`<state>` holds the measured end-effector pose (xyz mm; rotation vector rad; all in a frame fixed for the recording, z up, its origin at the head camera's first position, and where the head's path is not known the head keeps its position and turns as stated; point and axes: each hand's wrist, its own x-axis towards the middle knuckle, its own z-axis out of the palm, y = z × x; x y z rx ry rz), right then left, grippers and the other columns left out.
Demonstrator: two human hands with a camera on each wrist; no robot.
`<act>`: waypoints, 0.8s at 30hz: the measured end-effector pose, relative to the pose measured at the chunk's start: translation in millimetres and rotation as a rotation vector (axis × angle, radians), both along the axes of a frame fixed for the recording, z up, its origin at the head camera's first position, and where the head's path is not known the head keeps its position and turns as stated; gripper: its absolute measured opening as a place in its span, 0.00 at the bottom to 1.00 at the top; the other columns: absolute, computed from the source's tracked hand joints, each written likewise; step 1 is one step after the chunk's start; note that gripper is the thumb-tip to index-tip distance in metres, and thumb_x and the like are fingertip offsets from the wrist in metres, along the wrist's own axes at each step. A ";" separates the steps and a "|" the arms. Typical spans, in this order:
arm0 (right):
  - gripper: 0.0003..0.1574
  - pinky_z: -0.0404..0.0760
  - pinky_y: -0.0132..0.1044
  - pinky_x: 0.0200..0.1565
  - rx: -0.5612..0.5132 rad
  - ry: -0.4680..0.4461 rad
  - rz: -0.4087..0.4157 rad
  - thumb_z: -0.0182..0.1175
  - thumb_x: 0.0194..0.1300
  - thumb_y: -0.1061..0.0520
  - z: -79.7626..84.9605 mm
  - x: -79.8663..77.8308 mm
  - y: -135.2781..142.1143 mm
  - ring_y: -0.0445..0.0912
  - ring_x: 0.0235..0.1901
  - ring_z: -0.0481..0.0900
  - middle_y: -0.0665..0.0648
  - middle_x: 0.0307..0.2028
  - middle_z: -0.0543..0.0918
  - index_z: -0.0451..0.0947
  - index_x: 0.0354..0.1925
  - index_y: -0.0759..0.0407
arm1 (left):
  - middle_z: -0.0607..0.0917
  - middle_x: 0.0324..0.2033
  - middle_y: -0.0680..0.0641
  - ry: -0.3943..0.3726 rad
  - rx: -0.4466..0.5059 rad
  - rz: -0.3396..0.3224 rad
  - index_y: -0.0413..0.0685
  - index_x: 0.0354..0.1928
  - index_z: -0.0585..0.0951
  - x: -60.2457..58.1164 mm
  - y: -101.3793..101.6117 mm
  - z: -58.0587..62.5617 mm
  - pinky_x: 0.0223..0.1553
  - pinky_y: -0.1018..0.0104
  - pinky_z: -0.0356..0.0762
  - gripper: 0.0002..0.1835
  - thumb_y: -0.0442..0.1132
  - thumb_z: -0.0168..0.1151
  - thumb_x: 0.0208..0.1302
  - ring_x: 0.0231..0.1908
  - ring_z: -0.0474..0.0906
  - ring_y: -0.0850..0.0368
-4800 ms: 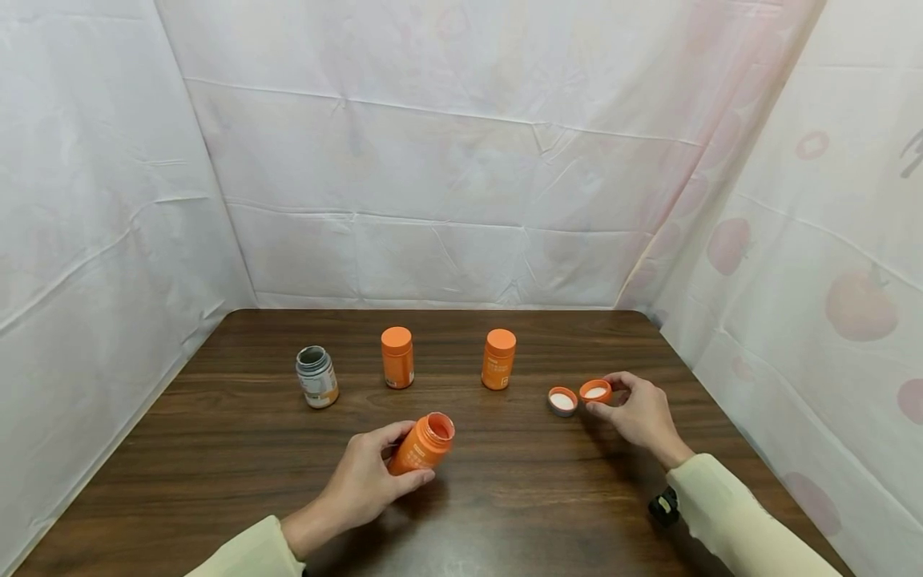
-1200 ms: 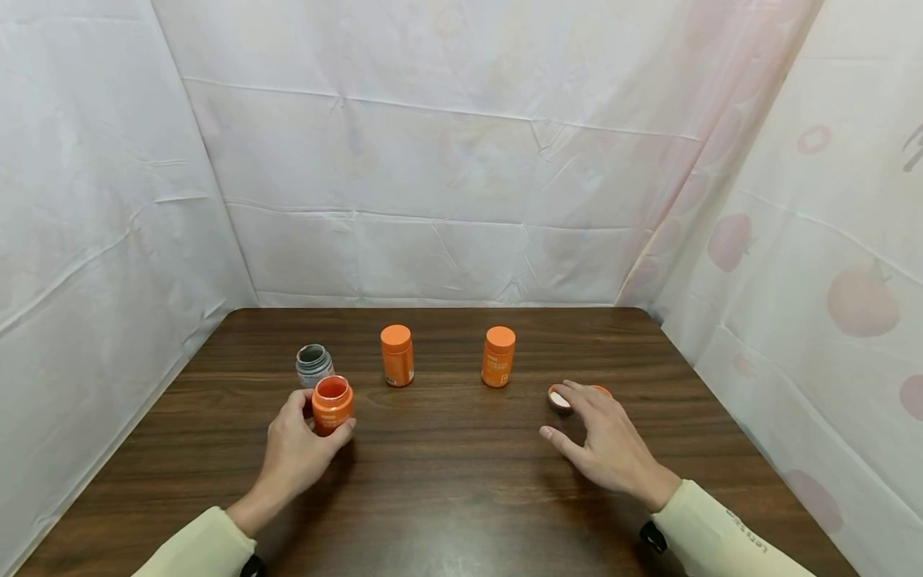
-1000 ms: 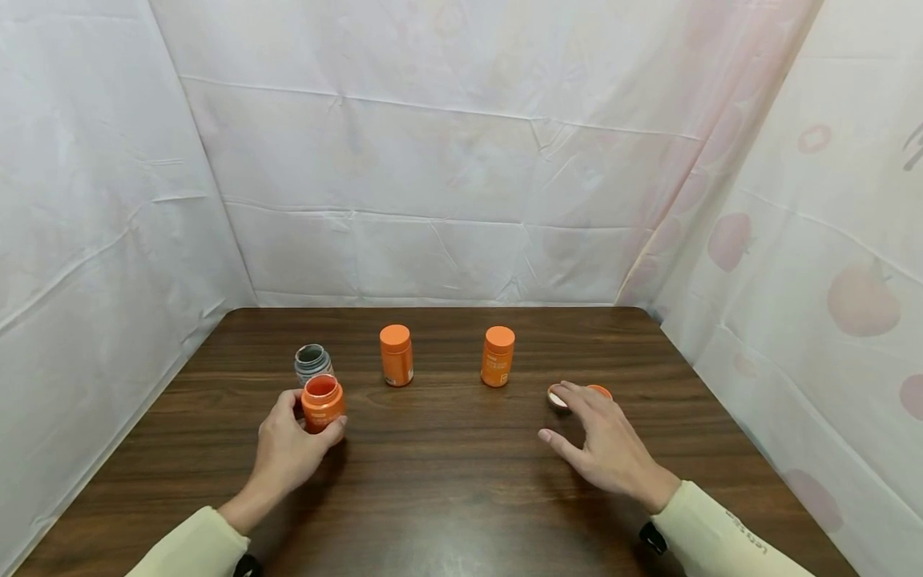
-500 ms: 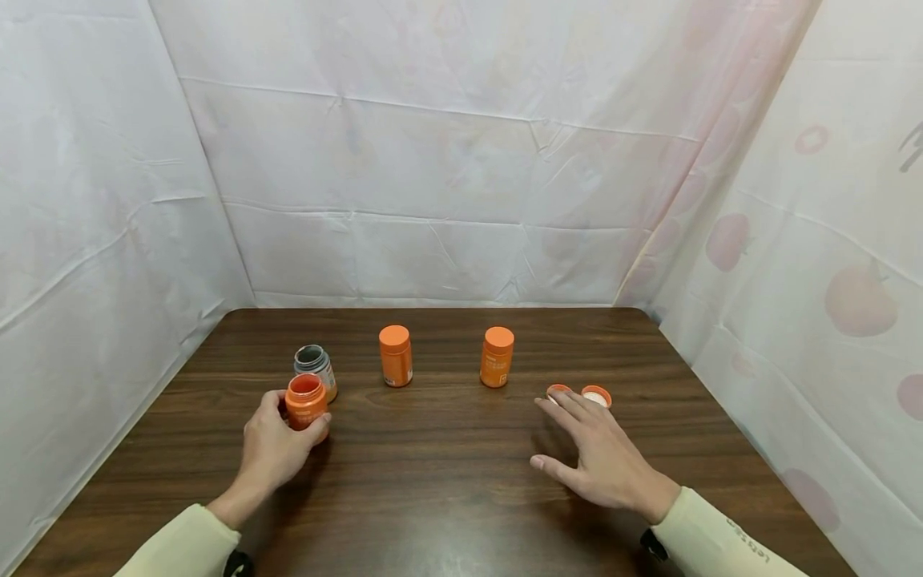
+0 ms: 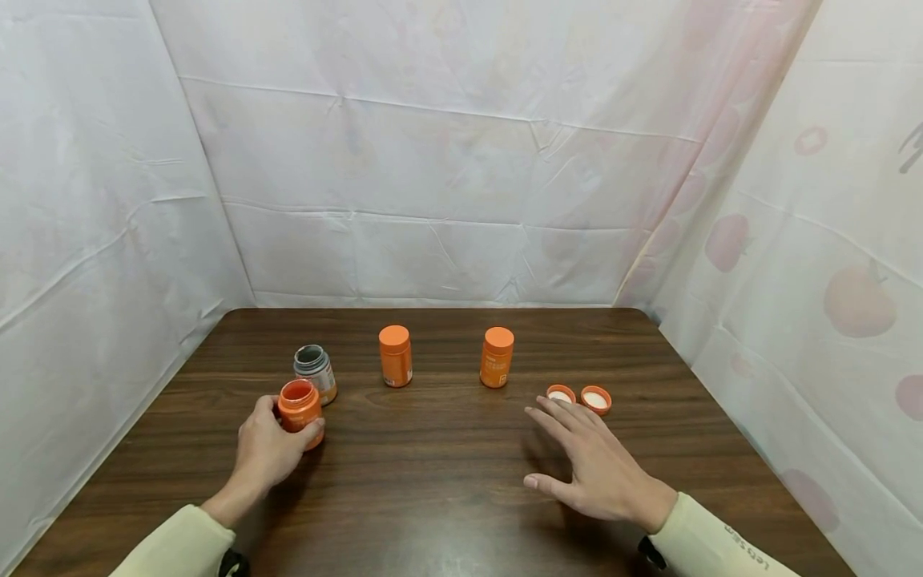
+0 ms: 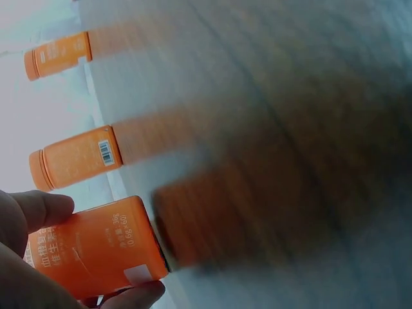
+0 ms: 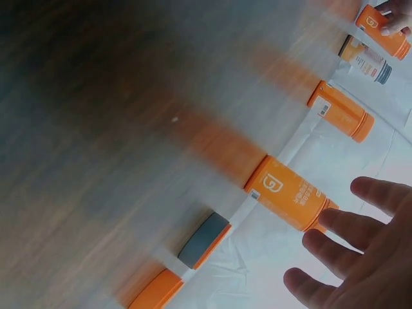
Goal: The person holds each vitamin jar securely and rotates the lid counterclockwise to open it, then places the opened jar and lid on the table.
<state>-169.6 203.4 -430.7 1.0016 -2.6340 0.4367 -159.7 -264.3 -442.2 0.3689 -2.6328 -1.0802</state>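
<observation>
An uncapped orange bottle (image 5: 299, 409) is upright in my left hand (image 5: 267, 447), with thumb and fingers around its body. Just behind it stands an uncapped white bottle with a grey neck (image 5: 317, 375). In the left wrist view, the underside of the orange bottle (image 6: 103, 248) is right by the table, with printing on its side. My right hand (image 5: 598, 469) hovers palm down, fingers spread and holding nothing. Beyond its fingertips lie two upturned caps with white liners: a grey cap (image 7: 205, 239), partly covered in the head view, and an orange cap (image 5: 596, 399).
Two capped orange bottles, one left of centre (image 5: 396, 357) and one further right (image 5: 497, 358), stand toward the back of the dark wooden table (image 5: 447, 497). White sheeting (image 5: 433, 160) encloses the back and both sides.
Earlier, my right hand set the orange cap beside the grey one and let go; lately it drew back toward me. My left hand carried the orange bottle leftward, in front of the grey-necked one.
</observation>
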 end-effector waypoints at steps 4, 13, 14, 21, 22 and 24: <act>0.55 0.60 0.60 0.69 0.016 -0.015 0.007 0.69 0.60 0.29 -0.7 1.3 -1.2 0.53 0.73 0.63 0.51 0.76 0.63 0.61 0.78 0.43 | 0.77 0.53 0.24 -0.007 0.003 0.001 0.26 0.60 0.67 0.0 -0.7 -1.5 0.54 0.37 0.73 0.40 0.47 0.77 0.58 0.52 0.77 0.29; 0.56 0.60 0.60 0.69 0.022 -0.007 0.010 0.69 0.59 0.28 -2.6 3.2 -2.8 0.54 0.74 0.62 0.52 0.76 0.64 0.62 0.78 0.44 | 0.76 0.54 0.24 -0.022 0.003 0.002 0.25 0.61 0.66 0.4 -1.5 -2.4 0.55 0.36 0.73 0.44 0.49 0.79 0.55 0.54 0.76 0.29; 0.56 0.60 0.60 0.69 0.024 -0.005 0.008 0.69 0.59 0.28 -2.9 3.2 -2.8 0.54 0.74 0.62 0.52 0.76 0.63 0.62 0.78 0.44 | 0.76 0.54 0.24 -0.021 0.002 0.001 0.25 0.61 0.66 0.5 -1.4 -2.1 0.55 0.36 0.73 0.45 0.50 0.80 0.54 0.53 0.76 0.29; 0.55 0.59 0.60 0.70 0.036 -0.007 -0.003 0.68 0.60 0.27 -3.9 3.4 -3.2 0.54 0.75 0.61 0.51 0.76 0.63 0.63 0.77 0.45 | 0.75 0.55 0.28 0.005 0.006 0.037 0.29 0.65 0.64 2.4 1.2 0.3 0.56 0.37 0.72 0.49 0.53 0.81 0.52 0.55 0.75 0.31; 0.55 0.59 0.60 0.70 0.038 -0.007 -0.004 0.68 0.60 0.28 -4.0 3.4 -3.2 0.54 0.75 0.61 0.51 0.76 0.63 0.63 0.77 0.45 | 0.75 0.55 0.29 0.016 0.006 0.041 0.30 0.65 0.64 2.5 1.9 1.0 0.56 0.37 0.72 0.50 0.53 0.81 0.52 0.55 0.74 0.32; 0.55 0.59 0.60 0.70 0.044 -0.005 -0.005 0.68 0.60 0.27 -4.1 3.4 -3.4 0.54 0.75 0.61 0.51 0.76 0.63 0.63 0.77 0.45 | 0.74 0.54 0.30 0.046 0.003 0.048 0.31 0.65 0.65 2.8 3.5 3.3 0.56 0.37 0.73 0.50 0.54 0.81 0.52 0.54 0.74 0.33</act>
